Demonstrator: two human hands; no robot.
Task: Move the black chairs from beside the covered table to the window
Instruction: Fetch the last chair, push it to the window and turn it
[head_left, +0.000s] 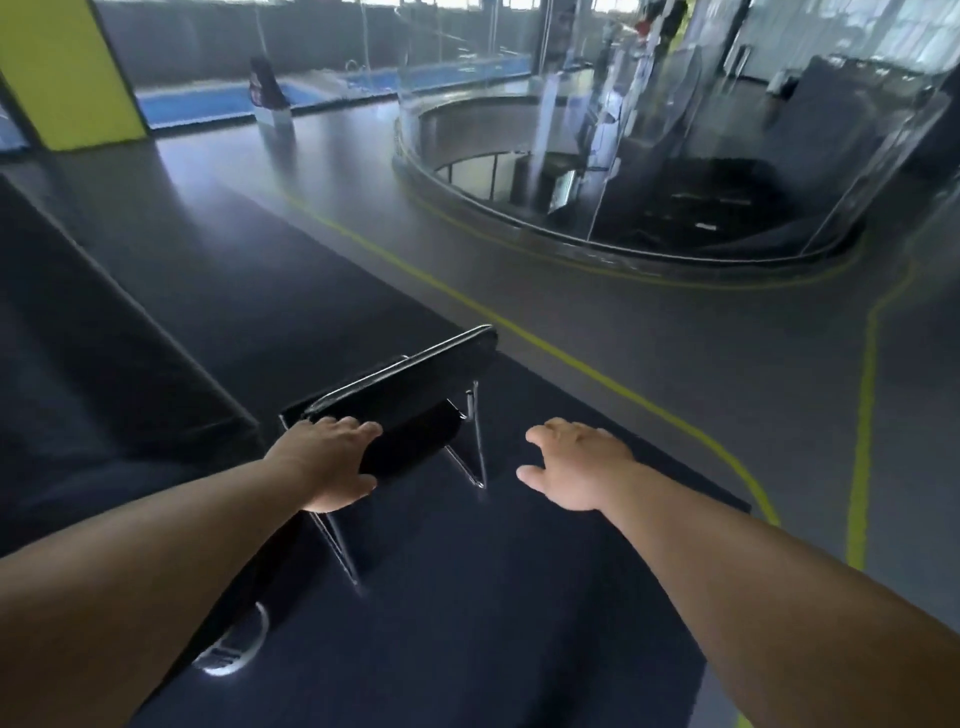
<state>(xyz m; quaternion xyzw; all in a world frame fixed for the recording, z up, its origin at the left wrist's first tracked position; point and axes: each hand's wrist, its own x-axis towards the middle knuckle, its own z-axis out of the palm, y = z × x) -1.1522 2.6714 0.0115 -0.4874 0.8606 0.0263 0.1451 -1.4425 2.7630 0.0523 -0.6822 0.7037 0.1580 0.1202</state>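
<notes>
The chair (410, 400) stands on dark carpet at 12 o'clock from the left hand (327, 462), which grips its backrest. The right hand (571, 467) hovers spread and empty at 3 o'clock. It looks rigid and light; hold the backrest's top edge.

Black chair (410, 395): smooth padding, faint sheen, leather-like; bright edge trim. Chair legs (475, 441): polished chrome metal tube, reflective. Carpet (467, 597): dark, matt, fine-textured cloth. Floor (649, 353): smooth, semi-gloss grey, with painted yellow lines (862, 415). Curved enclosure (701, 130): clear, glossy glass panels.
</notes>
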